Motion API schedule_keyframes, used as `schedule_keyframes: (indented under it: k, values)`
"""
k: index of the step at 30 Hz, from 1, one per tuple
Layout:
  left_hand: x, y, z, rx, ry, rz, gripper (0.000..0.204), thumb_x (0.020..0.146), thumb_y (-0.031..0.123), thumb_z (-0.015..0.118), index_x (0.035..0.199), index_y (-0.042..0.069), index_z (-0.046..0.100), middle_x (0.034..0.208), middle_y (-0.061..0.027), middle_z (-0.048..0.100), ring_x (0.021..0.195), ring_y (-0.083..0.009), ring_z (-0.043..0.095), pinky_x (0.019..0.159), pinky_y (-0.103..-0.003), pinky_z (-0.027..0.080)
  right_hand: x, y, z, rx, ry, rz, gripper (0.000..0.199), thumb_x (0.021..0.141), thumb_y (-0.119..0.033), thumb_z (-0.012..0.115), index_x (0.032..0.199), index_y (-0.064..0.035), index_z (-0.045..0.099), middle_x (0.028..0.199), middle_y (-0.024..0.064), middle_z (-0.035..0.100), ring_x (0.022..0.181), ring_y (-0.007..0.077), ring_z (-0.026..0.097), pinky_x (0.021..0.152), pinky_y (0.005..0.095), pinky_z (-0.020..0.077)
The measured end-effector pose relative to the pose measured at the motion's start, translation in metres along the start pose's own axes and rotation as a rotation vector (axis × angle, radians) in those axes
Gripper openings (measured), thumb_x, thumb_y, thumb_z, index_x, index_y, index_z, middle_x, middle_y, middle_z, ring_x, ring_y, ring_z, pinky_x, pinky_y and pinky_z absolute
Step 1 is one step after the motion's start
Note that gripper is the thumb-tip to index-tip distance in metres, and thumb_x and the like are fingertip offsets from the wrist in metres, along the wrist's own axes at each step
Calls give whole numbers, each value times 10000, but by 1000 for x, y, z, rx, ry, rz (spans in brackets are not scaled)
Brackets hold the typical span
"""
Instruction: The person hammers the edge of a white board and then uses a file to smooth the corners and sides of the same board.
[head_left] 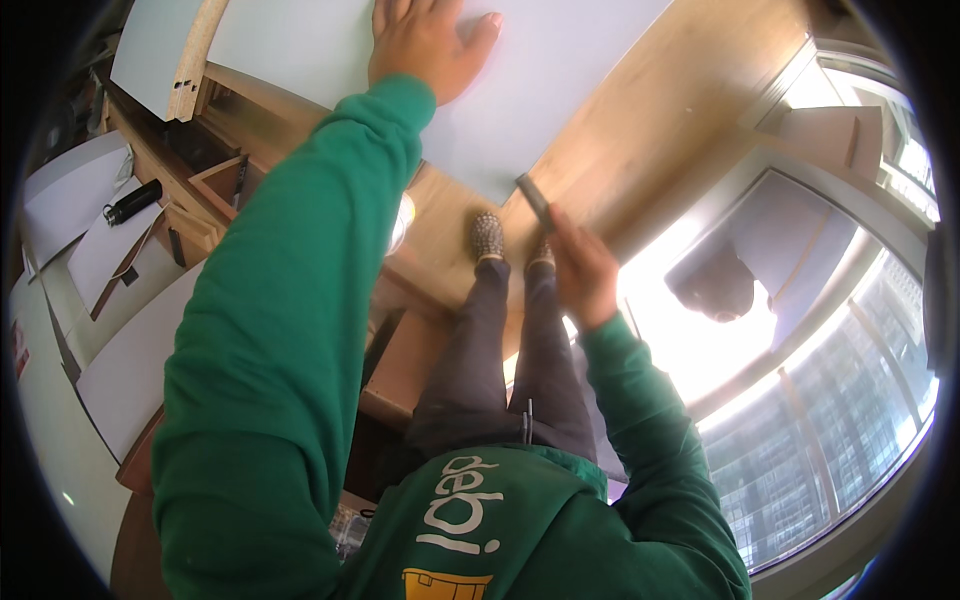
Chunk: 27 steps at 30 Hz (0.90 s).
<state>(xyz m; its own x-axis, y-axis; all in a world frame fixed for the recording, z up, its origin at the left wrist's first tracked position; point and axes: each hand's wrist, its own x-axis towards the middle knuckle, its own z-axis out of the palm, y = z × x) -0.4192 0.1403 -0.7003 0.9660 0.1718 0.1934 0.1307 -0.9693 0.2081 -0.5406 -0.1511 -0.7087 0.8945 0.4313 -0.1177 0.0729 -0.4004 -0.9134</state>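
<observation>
My left hand (pixel 425 45) lies flat, fingers spread, on a large pale grey board (pixel 560 70) at the top of the view. My right hand (pixel 583 272) grips a thin dark flat tool (pixel 534 200) whose tip meets the board's lower corner edge. Both arms wear green sleeves. Below the hands I see my own grey trousers and patterned shoes (pixel 488 236) standing on a wooden surface (pixel 640 130).
White panels (pixel 110 250) lean at the left with a black cylindrical object (pixel 132 202) on one. Wooden cabinet frames (pixel 215 180) stand under the board's left end. A bright window with glazing bars (pixel 830 400) fills the right side.
</observation>
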Motion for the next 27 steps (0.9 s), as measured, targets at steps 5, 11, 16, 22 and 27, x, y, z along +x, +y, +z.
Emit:
schedule_keyframes:
  k: [5,11,16,22,27]
  values:
    - [1,-3,0,1,5,3,618,963,351,596,1472,35,447,1569,-224,379,1472,-383,312,1223,-562,185,19,2,-7,16,75,20,440,950,14,655,1365,-133,650,748,51,502,654,139,499,632,273,462]
    - [3,-2,-1,11,-4,0,616,957,343,608,1467,34,453,1565,-220,387,1470,-382,316,1220,-563,192,25,6,-9,23,75,-14,438,955,11,647,1368,-137,648,740,48,488,656,139,488,631,266,453]
    - [3,-2,-2,-10,25,21,612,938,318,633,1455,36,466,1548,-215,411,1448,-398,344,1208,-566,219,35,3,-11,4,113,-5,446,949,5,659,1368,-145,649,721,50,476,647,143,484,619,273,447]
    - [3,1,-2,28,33,19,613,928,312,639,1455,48,468,1544,-212,415,1430,-410,358,1199,-569,231,35,13,-13,-9,113,-16,429,945,-6,672,1349,-151,663,703,63,479,607,166,468,589,283,436]
    - [3,3,0,44,5,7,614,930,311,631,1460,52,463,1556,-216,397,1443,-407,340,1204,-567,217,70,7,-10,4,155,-4,425,942,-19,681,1334,-183,677,683,73,462,579,178,465,572,297,437]
